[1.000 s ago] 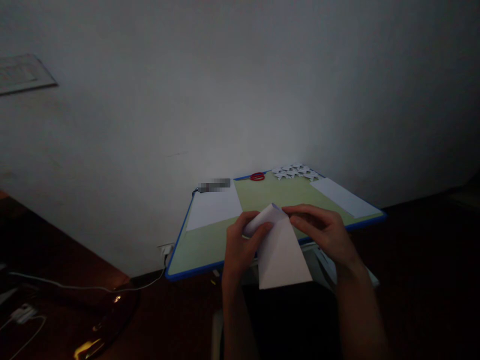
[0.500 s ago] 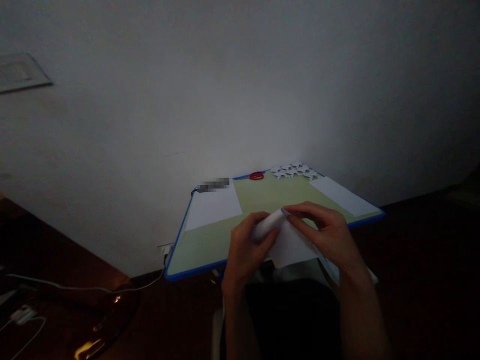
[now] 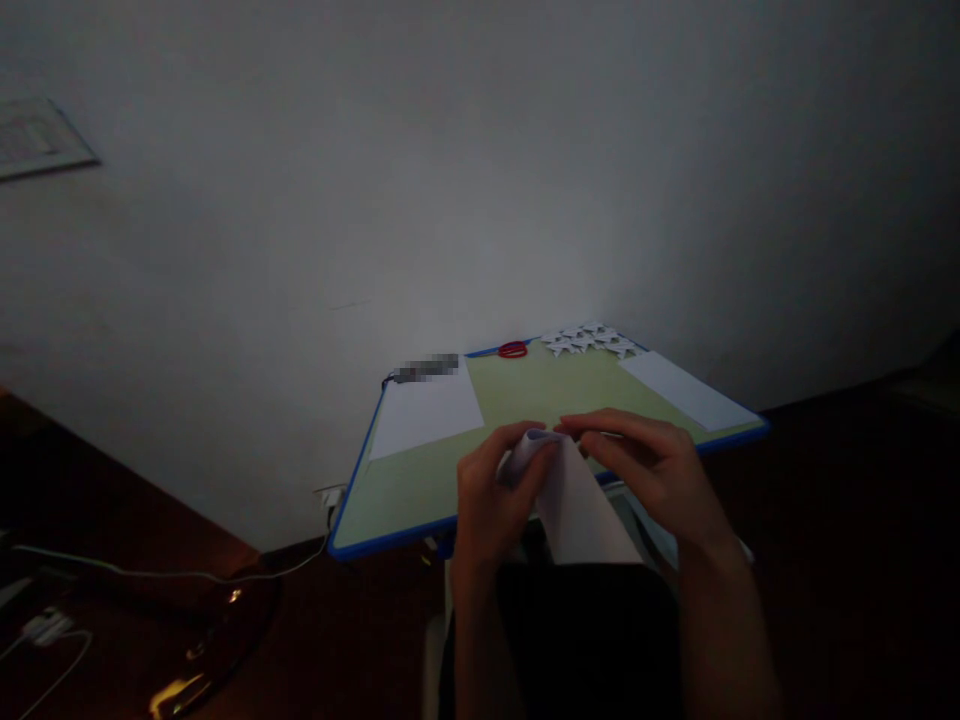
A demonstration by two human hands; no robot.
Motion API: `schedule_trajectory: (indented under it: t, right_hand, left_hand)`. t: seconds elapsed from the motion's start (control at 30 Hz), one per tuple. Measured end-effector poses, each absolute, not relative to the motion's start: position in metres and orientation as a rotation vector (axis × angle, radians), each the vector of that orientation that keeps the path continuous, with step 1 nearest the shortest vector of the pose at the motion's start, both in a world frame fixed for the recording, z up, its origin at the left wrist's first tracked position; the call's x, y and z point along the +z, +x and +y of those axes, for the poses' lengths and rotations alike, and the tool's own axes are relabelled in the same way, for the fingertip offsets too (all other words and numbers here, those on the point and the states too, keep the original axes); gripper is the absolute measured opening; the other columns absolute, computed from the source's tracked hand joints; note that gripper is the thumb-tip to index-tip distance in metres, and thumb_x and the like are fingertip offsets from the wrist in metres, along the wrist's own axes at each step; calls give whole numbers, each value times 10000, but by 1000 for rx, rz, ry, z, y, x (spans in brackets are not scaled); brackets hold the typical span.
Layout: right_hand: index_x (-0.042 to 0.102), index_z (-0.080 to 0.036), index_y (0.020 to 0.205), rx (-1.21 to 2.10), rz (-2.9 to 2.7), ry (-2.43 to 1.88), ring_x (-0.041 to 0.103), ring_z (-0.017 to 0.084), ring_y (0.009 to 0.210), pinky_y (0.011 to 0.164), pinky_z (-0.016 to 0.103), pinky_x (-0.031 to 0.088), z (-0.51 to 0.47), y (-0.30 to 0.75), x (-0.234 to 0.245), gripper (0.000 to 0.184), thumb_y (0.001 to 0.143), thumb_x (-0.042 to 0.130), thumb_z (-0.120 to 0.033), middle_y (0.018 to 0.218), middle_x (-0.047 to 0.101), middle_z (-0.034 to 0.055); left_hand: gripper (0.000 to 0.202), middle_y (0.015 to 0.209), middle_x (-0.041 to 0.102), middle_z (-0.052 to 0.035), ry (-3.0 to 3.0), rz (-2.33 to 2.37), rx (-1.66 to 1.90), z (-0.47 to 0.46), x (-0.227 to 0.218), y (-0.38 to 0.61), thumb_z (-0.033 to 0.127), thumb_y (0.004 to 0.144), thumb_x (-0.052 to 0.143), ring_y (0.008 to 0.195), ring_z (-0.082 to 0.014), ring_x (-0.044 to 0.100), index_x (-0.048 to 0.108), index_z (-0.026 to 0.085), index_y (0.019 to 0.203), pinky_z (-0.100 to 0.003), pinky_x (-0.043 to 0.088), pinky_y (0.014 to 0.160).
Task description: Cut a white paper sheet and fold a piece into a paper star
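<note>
L hand (image 3: 499, 490) grip pinches paper sheet (image 3: 589, 515), top curled, not yet flat; R hand (image 3: 652, 460) grip's by its edge (can't tell if holding). Folded pcs (image 3: 589, 342) done, beyond grips on worktop (image 3: 525, 390).

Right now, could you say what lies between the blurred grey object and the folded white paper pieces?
The head view shows red-handled scissors on the green tabletop.

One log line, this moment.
left hand: holds curled paper | right hand: by paper's top edge, contact unclear | table: red scissors, folded paper pieces at far edge
</note>
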State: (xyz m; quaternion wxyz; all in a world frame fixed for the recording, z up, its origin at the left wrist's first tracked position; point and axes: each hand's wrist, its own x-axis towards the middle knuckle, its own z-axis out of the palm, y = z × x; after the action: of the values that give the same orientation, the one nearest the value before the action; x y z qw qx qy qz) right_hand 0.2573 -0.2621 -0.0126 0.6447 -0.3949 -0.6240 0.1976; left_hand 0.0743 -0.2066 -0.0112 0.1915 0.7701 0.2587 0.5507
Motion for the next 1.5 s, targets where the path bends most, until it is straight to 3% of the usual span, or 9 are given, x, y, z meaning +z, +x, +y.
schedule_trajectory:
  t: [0.27,0.9,1.5]
  right_hand:
    - [831,-311,1106,447,-1491,-817,753,163,1015,901,272,589,-253,259,-15,194,963,756,-203,1073,824,12]
    - [829,-323,1067,414,-1503,-750,718,180,1011,890,314,562,-249,256,-16,169,970,751,-208,1048,777,18]
    - [801,-263,950,394,-1501,-865,715,196,956,840,326,568,-257,256,-8,85,983,726,-241,979,776,29]
  left_hand:
    - [139,914,815,16,2023,726,1647,-206,-17,71,197,878,818,823,-147,764,762,235,1000,-239,578,770]
    - [111,849,808,22,2122,719,1724,-211,-7,75,137,888,789,751,-122,758,729,208,947,-210,582,726]
    - [102,869,815,1,2254,759,1713,-211,-6,75,152,896,793,763,-152,763,743,206,967,-255,595,745]
